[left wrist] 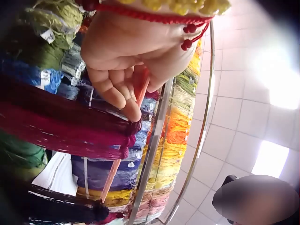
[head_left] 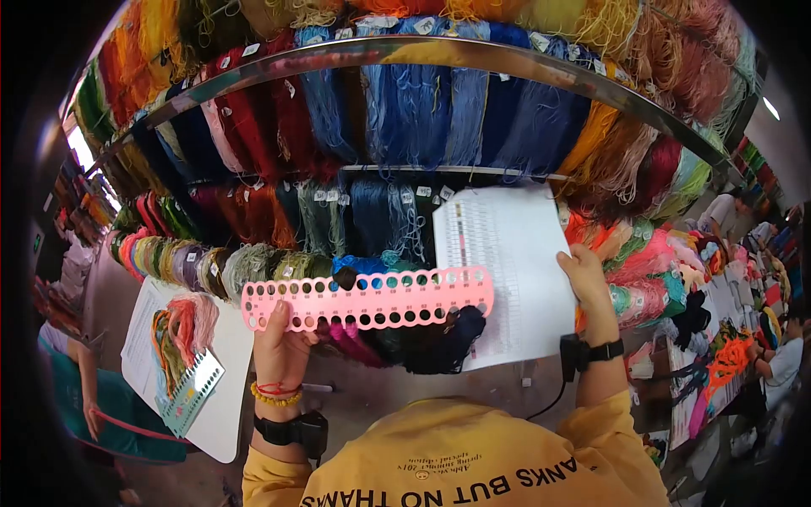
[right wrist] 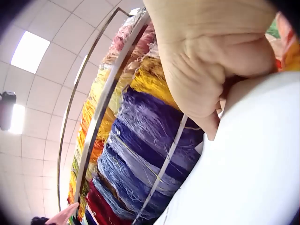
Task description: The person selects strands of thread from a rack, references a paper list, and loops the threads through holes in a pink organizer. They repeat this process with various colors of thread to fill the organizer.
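Observation:
Near its left end, a pink numbered thread card (head_left: 363, 302) with rows of round holes is gripped by my left hand (head_left: 281, 359), thumb on the front face. Magenta thread (left wrist: 84, 136) and dark navy thread (head_left: 463, 338) are looped through its lower holes and hang down. A small dark tuft shows at the upper edge. My right hand (head_left: 589, 277) pinches the right edge of white paper sheets (head_left: 528, 279), thumb on top. A printed chart with a colour strip runs along their left side. The card's right end overlaps the paper in the head view.
A rack with metal rails (head_left: 355, 52) carries many tagged thread skeins (head_left: 405, 110) in front of me. At left, a white board (head_left: 224, 422) bears paper, coloured skeins and a green holed card (head_left: 190, 395). People and a thread-covered table stand at right.

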`<state>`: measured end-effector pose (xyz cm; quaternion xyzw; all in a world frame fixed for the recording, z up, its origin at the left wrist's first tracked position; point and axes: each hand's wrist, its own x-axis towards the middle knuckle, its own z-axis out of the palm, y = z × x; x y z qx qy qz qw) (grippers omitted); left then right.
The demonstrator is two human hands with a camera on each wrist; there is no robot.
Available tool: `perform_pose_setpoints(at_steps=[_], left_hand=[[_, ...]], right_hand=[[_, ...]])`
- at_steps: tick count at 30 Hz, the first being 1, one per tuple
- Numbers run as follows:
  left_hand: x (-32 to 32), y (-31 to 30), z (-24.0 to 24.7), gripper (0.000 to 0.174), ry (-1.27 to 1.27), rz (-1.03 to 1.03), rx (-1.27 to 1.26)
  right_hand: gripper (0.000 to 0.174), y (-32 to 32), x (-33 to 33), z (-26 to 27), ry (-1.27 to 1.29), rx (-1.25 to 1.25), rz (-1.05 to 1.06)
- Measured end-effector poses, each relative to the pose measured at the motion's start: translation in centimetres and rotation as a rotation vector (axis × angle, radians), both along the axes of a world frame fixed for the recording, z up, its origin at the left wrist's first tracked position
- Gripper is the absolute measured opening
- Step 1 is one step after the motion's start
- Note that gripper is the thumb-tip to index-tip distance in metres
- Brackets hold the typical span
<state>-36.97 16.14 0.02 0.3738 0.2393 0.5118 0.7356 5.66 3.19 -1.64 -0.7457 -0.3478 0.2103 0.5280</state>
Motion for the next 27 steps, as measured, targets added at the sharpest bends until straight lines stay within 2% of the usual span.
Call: perform_pose_setpoints(at_steps=[4,5,6,8,11,14,17,20,21,24,27], left_hand=[[4.6,0.6,1.0,0.021,-0.079,0.034,-0.153],[5.7,1.1,0.8,0.022,-0.109,-0.049,-0.135],[6.7,1.7,0.4,0.022,-0.086,-0.115,-0.13],[9.8,2.9,-0.4,0.021,-0.022,-0.099,-0.128],[13.3,5.5,-3.3,0.018,0.111,-0.085,-0.237],[13.4,6.1,-3.6,0.016,0.154,-0.098,-0.294],[12.8,5.6,-3.6,0.016,0.156,-0.077,-0.322],[12.4,4.8,-3.7,0.016,0.075,-0.016,-0.341],[12.2,4.2,-3.8,0.016,0.037,0.012,-0.342],[11.2,2.3,-4.3,0.013,-0.153,0.037,-0.384],[11.1,1.0,-5.1,0.012,-0.234,0.168,-0.399]], right_hand=[[0.018,-4.5,3.2,-1.0,0.065,0.07,-0.094],[0.015,-5.0,3.1,-0.5,0.055,0.097,-0.131],[0.017,-5.4,3.9,-0.8,-0.038,0.014,-0.159],[0.023,-6.1,5.8,-1.8,-0.221,-0.156,-0.212],[0.029,-5.5,5.7,-1.8,-0.584,-0.198,-0.238],[0.032,-5.2,4.4,0.3,-0.619,-0.372,-0.25],[0.032,-5.1,4.3,0.7,-0.613,-0.396,-0.237],[0.033,-5.3,3.6,2.4,-0.727,-0.298,-0.195],[0.033,-5.3,3.4,3.3,-0.816,-0.348,-0.209],[0.034,-4.6,2.2,5.4,-0.741,-0.198,-0.137],[0.033,-3.3,1.1,5.8,-0.816,-0.151,-0.019]])
